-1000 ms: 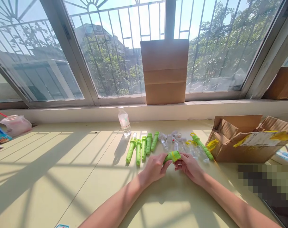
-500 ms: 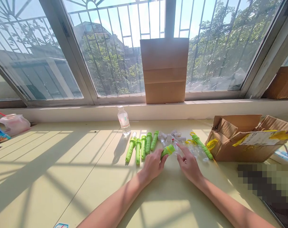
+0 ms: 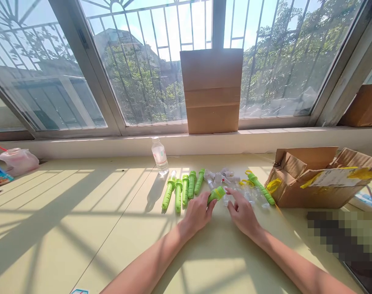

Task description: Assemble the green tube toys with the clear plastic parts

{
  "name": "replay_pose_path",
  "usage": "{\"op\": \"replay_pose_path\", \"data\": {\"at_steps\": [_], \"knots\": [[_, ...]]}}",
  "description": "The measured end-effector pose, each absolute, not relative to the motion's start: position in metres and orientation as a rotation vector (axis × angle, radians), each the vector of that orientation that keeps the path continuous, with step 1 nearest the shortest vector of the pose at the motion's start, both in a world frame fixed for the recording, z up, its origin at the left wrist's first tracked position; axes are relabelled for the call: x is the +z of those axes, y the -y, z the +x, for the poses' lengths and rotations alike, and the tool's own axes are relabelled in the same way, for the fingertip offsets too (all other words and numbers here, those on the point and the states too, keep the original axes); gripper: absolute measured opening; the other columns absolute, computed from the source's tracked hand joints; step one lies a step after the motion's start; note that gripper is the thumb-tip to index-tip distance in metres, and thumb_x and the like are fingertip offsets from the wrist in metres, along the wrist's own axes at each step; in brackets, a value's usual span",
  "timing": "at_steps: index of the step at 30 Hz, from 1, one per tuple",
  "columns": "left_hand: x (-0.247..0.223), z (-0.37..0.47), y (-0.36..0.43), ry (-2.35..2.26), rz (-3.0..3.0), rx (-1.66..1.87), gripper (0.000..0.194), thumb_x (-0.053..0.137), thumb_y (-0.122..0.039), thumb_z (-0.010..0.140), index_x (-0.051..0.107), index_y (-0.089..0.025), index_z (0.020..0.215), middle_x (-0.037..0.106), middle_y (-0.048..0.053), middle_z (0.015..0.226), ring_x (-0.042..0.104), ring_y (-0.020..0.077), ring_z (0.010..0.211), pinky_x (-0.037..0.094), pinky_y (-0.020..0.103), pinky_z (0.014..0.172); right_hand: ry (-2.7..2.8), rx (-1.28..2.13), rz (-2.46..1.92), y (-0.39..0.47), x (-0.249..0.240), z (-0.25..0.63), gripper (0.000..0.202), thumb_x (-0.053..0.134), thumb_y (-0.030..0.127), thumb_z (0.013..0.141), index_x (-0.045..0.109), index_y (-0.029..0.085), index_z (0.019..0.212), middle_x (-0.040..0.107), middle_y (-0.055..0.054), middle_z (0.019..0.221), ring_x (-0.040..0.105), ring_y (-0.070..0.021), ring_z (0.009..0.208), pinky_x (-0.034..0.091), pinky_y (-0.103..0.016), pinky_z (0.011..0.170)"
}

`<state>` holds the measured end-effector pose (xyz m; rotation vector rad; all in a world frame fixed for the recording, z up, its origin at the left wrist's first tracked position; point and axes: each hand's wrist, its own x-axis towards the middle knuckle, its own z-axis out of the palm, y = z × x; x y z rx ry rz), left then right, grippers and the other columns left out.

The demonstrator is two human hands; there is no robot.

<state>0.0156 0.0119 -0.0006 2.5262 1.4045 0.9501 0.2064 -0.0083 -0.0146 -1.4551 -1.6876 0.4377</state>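
My left hand (image 3: 199, 211) is closed around a green plastic tube (image 3: 216, 194), whose ribbed end points up and to the right. Close to that end is my right hand (image 3: 243, 210). Its index finger reaches toward the tube's mouth and the thumb stands apart from it; whether the fingertip touches the tube, I cannot tell. Clear plastic pieces (image 3: 250, 197) lie behind and beside the right hand, partly hidden by it. Left of my hands, several similar green tubes (image 3: 178, 196) lie in a row, the leftmost with a clear piece at its top.
A water bottle (image 3: 160, 157) stands behind the row. On the right, another green tube (image 3: 261, 188) with a yellow ring lies against an open cardboard box (image 3: 323, 192). A cardboard sheet (image 3: 213, 92) leans on the window. A pinkish bag (image 3: 22, 158) sits at far left.
My right index finger has dropped slightly toward the mouth of the green tube. My left hand keeps its hold, almost unmoved.
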Motion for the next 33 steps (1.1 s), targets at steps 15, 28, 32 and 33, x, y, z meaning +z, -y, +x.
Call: {"op": "replay_pose_path", "data": {"at_steps": [15, 28, 32, 33], "knots": [[-0.004, 0.015, -0.014, -1.42, 2.558, 0.965, 0.027, 0.039, -0.039, 0.099, 0.058, -0.02, 0.104, 0.07, 0.009, 0.087, 0.068, 0.0233, 0.071, 0.045, 0.03, 0.058, 1.939, 0.345, -1.553, 0.015, -0.004, 0.196, 0.022, 0.059, 0.033, 0.085, 0.068, 0.024, 0.103, 0.069, -0.008, 0.1, 0.065, -0.0251, 0.082, 0.046, -0.036, 0.073], [-0.003, 0.015, -0.012, -1.424, 2.52, 0.98, 0.027, 0.04, -0.038, 0.099, 0.059, -0.02, 0.107, 0.071, 0.009, 0.089, 0.069, 0.0252, 0.072, 0.046, 0.031, 0.06, 1.67, 0.462, -1.562, 0.004, -0.017, 0.206, 0.031, 0.053, 0.028, 0.078, 0.056, 0.022, 0.108, 0.065, -0.007, 0.109, 0.063, -0.0237, 0.088, 0.048, -0.037, 0.077], [-0.003, 0.014, -0.012, -1.427, 2.51, 0.98, 0.026, 0.041, -0.038, 0.098, 0.058, -0.021, 0.109, 0.071, 0.009, 0.09, 0.069, 0.0245, 0.072, 0.046, 0.031, 0.061, 1.649, 0.489, -1.596, 0.002, -0.02, 0.208, 0.03, 0.052, 0.027, 0.074, 0.052, 0.023, 0.104, 0.064, -0.004, 0.103, 0.062, -0.0209, 0.079, 0.047, -0.034, 0.07], [-0.003, 0.014, -0.012, -1.425, 2.511, 0.98, 0.025, 0.042, -0.037, 0.098, 0.057, -0.021, 0.109, 0.072, 0.009, 0.09, 0.069, 0.0243, 0.072, 0.046, 0.03, 0.06, 1.653, 0.491, -1.598, 0.002, -0.021, 0.208, 0.03, 0.052, 0.027, 0.074, 0.052, 0.023, 0.103, 0.063, -0.004, 0.102, 0.06, -0.0199, 0.075, 0.047, -0.034, 0.069]]}}
